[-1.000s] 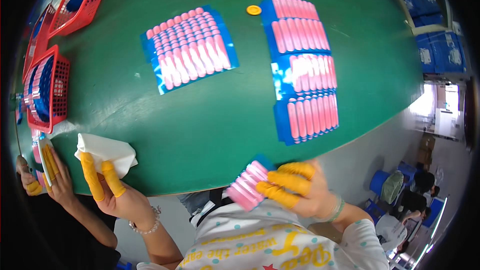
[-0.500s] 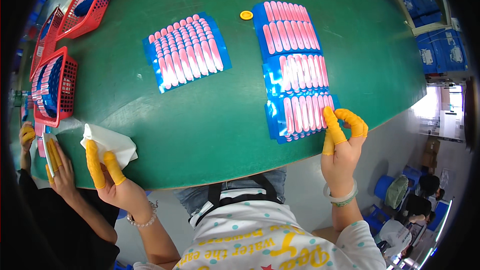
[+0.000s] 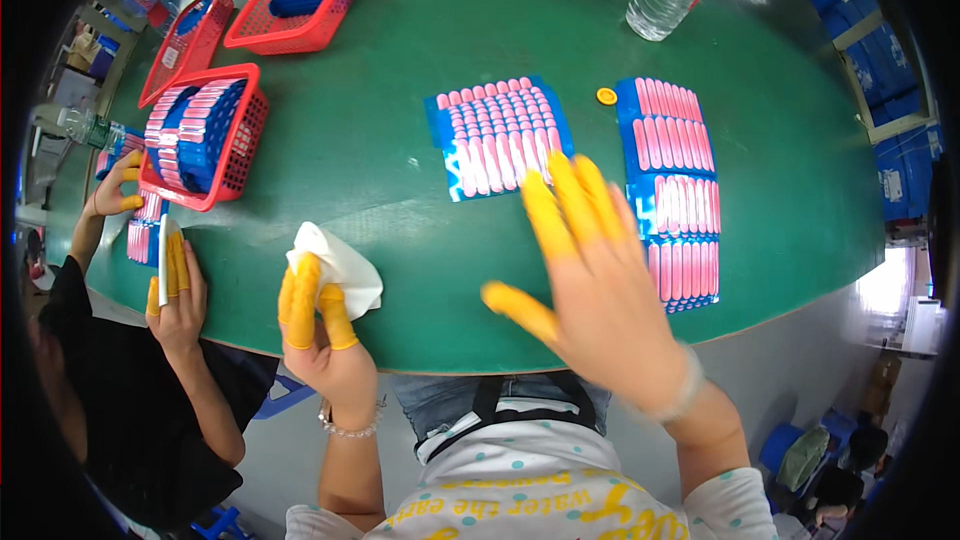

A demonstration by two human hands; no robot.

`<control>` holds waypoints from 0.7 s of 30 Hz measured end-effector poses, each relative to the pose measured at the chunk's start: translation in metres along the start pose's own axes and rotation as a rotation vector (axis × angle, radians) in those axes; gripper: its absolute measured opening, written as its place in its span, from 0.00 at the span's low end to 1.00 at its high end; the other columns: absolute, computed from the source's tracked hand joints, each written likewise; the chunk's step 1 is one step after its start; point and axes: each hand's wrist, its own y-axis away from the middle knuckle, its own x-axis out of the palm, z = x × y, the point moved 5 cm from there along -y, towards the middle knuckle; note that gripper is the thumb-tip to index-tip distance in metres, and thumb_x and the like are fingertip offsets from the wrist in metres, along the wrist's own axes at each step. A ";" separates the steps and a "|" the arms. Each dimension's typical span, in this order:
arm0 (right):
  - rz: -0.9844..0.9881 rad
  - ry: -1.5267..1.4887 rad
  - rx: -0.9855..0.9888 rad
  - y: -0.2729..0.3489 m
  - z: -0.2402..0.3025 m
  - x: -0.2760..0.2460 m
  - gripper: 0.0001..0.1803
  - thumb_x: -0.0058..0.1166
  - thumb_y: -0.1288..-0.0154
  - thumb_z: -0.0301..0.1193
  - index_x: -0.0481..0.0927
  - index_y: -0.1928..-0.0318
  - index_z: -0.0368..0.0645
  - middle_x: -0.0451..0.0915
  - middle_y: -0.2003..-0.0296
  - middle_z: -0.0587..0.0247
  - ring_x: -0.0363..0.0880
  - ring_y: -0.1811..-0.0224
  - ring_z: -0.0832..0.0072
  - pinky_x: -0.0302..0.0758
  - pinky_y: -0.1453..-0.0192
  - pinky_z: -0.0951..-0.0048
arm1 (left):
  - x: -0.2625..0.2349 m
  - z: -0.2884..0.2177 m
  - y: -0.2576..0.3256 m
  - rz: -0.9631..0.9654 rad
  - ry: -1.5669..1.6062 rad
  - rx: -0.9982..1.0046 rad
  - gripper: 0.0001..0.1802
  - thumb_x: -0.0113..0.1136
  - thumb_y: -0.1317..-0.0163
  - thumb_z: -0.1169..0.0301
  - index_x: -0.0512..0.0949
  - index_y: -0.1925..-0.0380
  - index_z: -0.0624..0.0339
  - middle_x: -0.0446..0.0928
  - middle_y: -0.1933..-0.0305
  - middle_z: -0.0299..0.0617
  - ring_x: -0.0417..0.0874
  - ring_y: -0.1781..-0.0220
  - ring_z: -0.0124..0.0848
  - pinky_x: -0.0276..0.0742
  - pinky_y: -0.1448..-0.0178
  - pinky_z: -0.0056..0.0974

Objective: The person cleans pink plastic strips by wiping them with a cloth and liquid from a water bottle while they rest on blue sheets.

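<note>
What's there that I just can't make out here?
All in the head view:
Part of the white cloth: hidden by the left hand.
Corner of the pink-and-blue sheet: covered by the right hand.
Top of the bottle: cut off by the upper edge.
Distant people: too small.

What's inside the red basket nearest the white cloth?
Inside the red basket are curved blue sheets with shiny pink strips. They cover its bottom, so I can't see whether anything else lies underneath.
</note>
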 end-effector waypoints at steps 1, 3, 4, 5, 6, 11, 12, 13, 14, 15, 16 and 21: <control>-0.012 0.011 -0.003 -0.016 -0.002 0.012 0.40 0.59 0.33 0.49 0.68 0.31 0.34 0.68 0.33 0.41 0.61 0.27 0.45 0.55 0.24 0.45 | 0.003 -0.002 0.000 -0.003 0.013 0.010 0.20 0.59 0.31 0.82 0.75 0.39 0.69 0.75 0.36 0.47 0.78 0.37 0.34 0.73 0.33 0.38; -0.132 0.155 0.005 -0.047 -0.014 0.037 0.44 0.52 0.31 0.57 0.66 0.30 0.33 0.66 0.31 0.39 0.59 0.25 0.45 0.51 0.22 0.43 | 0.009 -0.005 -0.002 0.026 -0.044 0.058 0.18 0.59 0.31 0.82 0.78 0.41 0.68 0.75 0.36 0.48 0.78 0.37 0.35 0.74 0.34 0.38; -0.138 0.150 -0.004 -0.061 -0.020 0.048 0.44 0.52 0.31 0.57 0.66 0.30 0.33 0.66 0.31 0.39 0.59 0.25 0.45 0.51 0.22 0.43 | 0.011 -0.006 -0.001 0.015 -0.005 0.053 0.18 0.59 0.31 0.82 0.79 0.42 0.67 0.76 0.36 0.49 0.78 0.37 0.36 0.74 0.34 0.38; -0.142 0.201 0.043 -0.074 -0.027 0.059 0.45 0.50 0.31 0.59 0.65 0.29 0.33 0.65 0.30 0.39 0.58 0.25 0.44 0.49 0.22 0.42 | 0.012 -0.005 -0.001 0.022 -0.044 0.064 0.18 0.59 0.31 0.82 0.79 0.42 0.67 0.76 0.37 0.50 0.79 0.38 0.37 0.75 0.36 0.38; -0.145 0.251 0.090 -0.080 -0.029 0.066 0.46 0.47 0.31 0.61 0.64 0.29 0.33 0.64 0.29 0.39 0.58 0.25 0.44 0.47 0.22 0.41 | 0.012 -0.007 -0.002 0.024 -0.059 0.075 0.17 0.59 0.31 0.82 0.79 0.42 0.67 0.76 0.37 0.50 0.80 0.39 0.37 0.75 0.37 0.37; -0.096 0.251 0.051 -0.061 -0.015 0.071 0.48 0.45 0.31 0.63 0.63 0.28 0.33 0.64 0.29 0.38 0.57 0.24 0.43 0.45 0.22 0.40 | 0.006 -0.009 -0.001 0.058 -0.063 0.094 0.19 0.59 0.31 0.81 0.77 0.40 0.68 0.74 0.35 0.46 0.78 0.37 0.33 0.75 0.33 0.39; -0.021 0.262 0.092 -0.053 -0.013 0.070 0.48 0.46 0.30 0.62 0.60 0.27 0.33 0.61 0.28 0.38 0.53 0.23 0.43 0.43 0.21 0.41 | 0.008 -0.010 -0.002 0.072 -0.076 0.113 0.19 0.59 0.31 0.81 0.77 0.40 0.68 0.75 0.35 0.46 0.78 0.37 0.33 0.75 0.34 0.39; 0.053 0.274 0.134 -0.045 -0.011 0.068 0.49 0.47 0.30 0.61 0.57 0.25 0.33 0.59 0.27 0.38 0.50 0.22 0.43 0.42 0.21 0.41 | 0.009 -0.010 -0.002 0.087 -0.089 0.133 0.19 0.59 0.31 0.81 0.77 0.40 0.68 0.75 0.35 0.46 0.78 0.37 0.33 0.75 0.34 0.39; 0.056 0.277 0.138 -0.036 -0.007 0.063 0.49 0.47 0.30 0.61 0.57 0.25 0.33 0.59 0.27 0.38 0.50 0.22 0.43 0.42 0.21 0.41 | 0.009 -0.010 -0.003 0.091 -0.085 0.129 0.19 0.59 0.31 0.81 0.77 0.40 0.68 0.75 0.35 0.46 0.78 0.37 0.33 0.75 0.34 0.39; 0.040 0.224 0.117 -0.028 -0.003 0.057 0.49 0.48 0.30 0.60 0.57 0.25 0.33 0.57 0.26 0.38 0.49 0.21 0.43 0.40 0.21 0.41 | 0.008 -0.008 -0.003 0.091 -0.094 0.138 0.19 0.59 0.31 0.81 0.77 0.40 0.68 0.75 0.35 0.46 0.78 0.37 0.33 0.76 0.34 0.38; 0.024 0.169 0.096 -0.018 0.000 0.050 0.49 0.49 0.31 0.60 0.56 0.25 0.33 0.56 0.25 0.38 0.48 0.21 0.43 0.38 0.21 0.41 | 0.007 -0.007 -0.003 0.092 -0.103 0.147 0.19 0.59 0.31 0.81 0.77 0.40 0.68 0.75 0.35 0.46 0.78 0.38 0.33 0.76 0.35 0.38; 0.071 0.164 0.177 0.036 0.000 0.025 0.50 0.53 0.35 0.61 0.62 0.28 0.31 0.60 0.27 0.39 0.52 0.22 0.42 0.42 0.23 0.34 | 0.005 -0.013 -0.001 0.089 -0.161 0.166 0.17 0.59 0.32 0.82 0.79 0.43 0.67 0.77 0.38 0.46 0.79 0.40 0.34 0.75 0.35 0.38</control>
